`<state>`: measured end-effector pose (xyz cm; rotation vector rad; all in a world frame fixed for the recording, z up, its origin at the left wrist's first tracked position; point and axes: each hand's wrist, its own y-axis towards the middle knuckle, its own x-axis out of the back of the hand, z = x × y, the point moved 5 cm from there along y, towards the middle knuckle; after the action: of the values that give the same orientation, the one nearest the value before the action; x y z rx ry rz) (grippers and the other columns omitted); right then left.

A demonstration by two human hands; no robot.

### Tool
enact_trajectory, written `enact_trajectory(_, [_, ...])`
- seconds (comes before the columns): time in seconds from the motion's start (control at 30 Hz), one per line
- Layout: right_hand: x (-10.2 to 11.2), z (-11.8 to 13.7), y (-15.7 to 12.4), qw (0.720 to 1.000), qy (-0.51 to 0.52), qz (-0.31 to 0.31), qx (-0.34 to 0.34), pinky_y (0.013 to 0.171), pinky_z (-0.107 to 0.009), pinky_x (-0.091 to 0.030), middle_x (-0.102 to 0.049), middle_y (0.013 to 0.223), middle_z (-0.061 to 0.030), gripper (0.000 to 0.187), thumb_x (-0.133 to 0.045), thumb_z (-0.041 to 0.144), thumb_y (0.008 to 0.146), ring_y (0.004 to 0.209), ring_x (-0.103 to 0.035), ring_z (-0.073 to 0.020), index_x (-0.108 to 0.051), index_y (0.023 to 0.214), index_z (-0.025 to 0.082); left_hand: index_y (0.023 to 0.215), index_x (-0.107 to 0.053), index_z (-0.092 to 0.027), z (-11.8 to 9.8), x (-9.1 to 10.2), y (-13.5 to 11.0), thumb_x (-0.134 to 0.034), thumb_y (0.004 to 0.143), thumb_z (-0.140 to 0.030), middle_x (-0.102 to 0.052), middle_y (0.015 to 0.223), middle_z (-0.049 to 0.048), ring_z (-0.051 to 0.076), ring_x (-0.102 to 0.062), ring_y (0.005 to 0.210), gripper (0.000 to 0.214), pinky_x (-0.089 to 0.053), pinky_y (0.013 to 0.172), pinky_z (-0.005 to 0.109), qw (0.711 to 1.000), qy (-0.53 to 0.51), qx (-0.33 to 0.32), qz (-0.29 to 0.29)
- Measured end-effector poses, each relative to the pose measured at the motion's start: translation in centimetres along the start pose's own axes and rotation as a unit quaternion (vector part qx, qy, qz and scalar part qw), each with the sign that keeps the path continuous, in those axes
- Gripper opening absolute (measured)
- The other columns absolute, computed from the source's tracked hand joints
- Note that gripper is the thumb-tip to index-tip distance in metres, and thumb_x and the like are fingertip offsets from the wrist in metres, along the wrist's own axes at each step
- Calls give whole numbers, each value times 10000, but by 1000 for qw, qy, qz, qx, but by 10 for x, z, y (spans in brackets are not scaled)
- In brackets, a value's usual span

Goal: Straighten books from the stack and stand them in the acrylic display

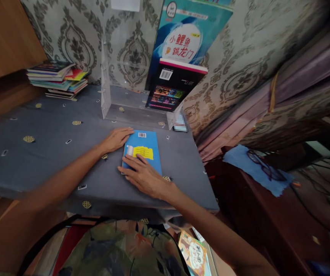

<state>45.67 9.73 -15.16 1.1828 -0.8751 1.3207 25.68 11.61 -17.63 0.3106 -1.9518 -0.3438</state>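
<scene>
A blue book (150, 140) with a yellow patch and a barcode lies flat on the grey cloth-covered table (52, 130). My left hand (117, 139) rests at its upper left edge, fingers stretched out and touching the cover's corner. Across the lower part of the same book lies my right hand (144, 177), palm down with the fingers spread. Just behind the book stands a clear acrylic rack (136, 115). On its right side it holds a black book (172, 86) with a barcode, in front of a teal book (182, 42).
A stack of books (57, 78) sits at the table's back left, near a wooden panel (6, 42). To the right, a dark red cabinet (257, 207) bears a blue cloth (251, 168) and glasses (265, 166). Below the front edge lies an orange book (192, 253).
</scene>
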Motion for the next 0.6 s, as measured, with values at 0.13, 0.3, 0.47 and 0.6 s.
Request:
enact_trajectory(0.13, [-2,11,-16,1000,0,1,4,1230,-508,-251,-437,1548,-117,436,-422,315,1036,1496,-291,-226,-474,1454,200,1319,-607,-183,0,0,-1,-338,999,-313,-603,1409,82,211,-536,1326,438,-401,1143,442,1000,2,-2,-2])
enact_trajectory(0.3, [-2,13,-39,1000,13,-12,-23,1238,-507,-253,-401,1568,-130,505,-459,331,1023,1503,-272,-230,-407,1498,169,1337,-594,-173,-2,2,-2,-327,996,-309,-586,1427,87,214,-515,1350,454,-390,1153,443,1000,11,-3,7])
enact_trajectory(0.47, [-2,-2,-66,995,27,-63,-68,1218,-522,-312,-383,1573,-143,558,-468,328,1013,1505,-264,-245,-350,1535,169,1335,-594,-182,-5,4,-2,-315,1000,-327,-581,1433,86,211,-510,1356,459,-390,1152,452,1000,14,-8,10])
enact_trajectory(0.6, [1,-22,-79,986,38,-102,-127,1207,-536,-331,-400,1565,-139,546,-446,330,1019,1494,-293,-246,-351,1538,187,1337,-594,-179,-6,5,-1,-318,995,-332,-590,1423,90,216,-515,1352,465,-388,1155,453,1000,12,-5,14])
